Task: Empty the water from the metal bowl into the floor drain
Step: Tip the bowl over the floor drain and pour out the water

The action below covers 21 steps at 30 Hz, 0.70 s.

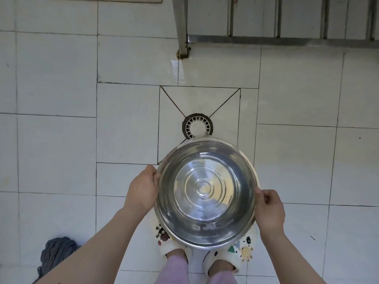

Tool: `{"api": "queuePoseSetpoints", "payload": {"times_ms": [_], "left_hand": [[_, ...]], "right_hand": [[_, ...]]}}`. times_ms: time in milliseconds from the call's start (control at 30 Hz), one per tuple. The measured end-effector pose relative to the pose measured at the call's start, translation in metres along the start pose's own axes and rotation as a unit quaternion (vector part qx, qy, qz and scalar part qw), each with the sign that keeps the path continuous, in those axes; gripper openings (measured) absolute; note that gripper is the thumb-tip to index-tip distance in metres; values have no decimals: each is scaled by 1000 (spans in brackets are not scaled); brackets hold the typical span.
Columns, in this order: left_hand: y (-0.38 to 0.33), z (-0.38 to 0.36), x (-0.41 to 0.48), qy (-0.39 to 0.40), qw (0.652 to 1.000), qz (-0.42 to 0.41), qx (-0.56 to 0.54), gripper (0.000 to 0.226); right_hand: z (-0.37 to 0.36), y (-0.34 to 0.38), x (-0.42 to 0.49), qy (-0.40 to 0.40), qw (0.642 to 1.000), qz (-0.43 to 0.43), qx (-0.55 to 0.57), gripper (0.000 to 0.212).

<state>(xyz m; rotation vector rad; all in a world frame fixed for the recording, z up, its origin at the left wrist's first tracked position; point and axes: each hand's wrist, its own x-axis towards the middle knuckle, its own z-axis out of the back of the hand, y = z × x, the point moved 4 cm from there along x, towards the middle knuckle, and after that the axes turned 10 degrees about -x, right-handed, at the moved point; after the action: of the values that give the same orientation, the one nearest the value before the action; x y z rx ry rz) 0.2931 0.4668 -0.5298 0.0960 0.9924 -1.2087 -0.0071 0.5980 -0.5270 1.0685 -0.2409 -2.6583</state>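
Looking down from the head view, the metal bowl (pixel 207 193) hangs level above the tiled floor (pixel 61 140) with clear water in it. The left hand (pixel 142 189) and the right hand (pixel 269 212) are each closed on opposite sides of its rim. The floor drain (pixel 197 126) lies straight ahead, just beyond the far rim, so pouring likely means tipping forward, away from the slippers (pixel 244 253).

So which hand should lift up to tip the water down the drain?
Probably both together. The left hand and right hand grip opposite sides of the metal bowl, equally placed. The floor drain lies straight ahead past the far rim, so neither hand is closer.
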Motion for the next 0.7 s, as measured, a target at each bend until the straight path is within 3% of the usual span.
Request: {"api": "queuePoseSetpoints", "payload": {"times_ms": [700], "left_hand": [[-1, 6, -7, 0, 1000, 7, 2, 24]], "right_hand": [[1, -1, -5, 3, 1000, -9, -5, 26]]}}
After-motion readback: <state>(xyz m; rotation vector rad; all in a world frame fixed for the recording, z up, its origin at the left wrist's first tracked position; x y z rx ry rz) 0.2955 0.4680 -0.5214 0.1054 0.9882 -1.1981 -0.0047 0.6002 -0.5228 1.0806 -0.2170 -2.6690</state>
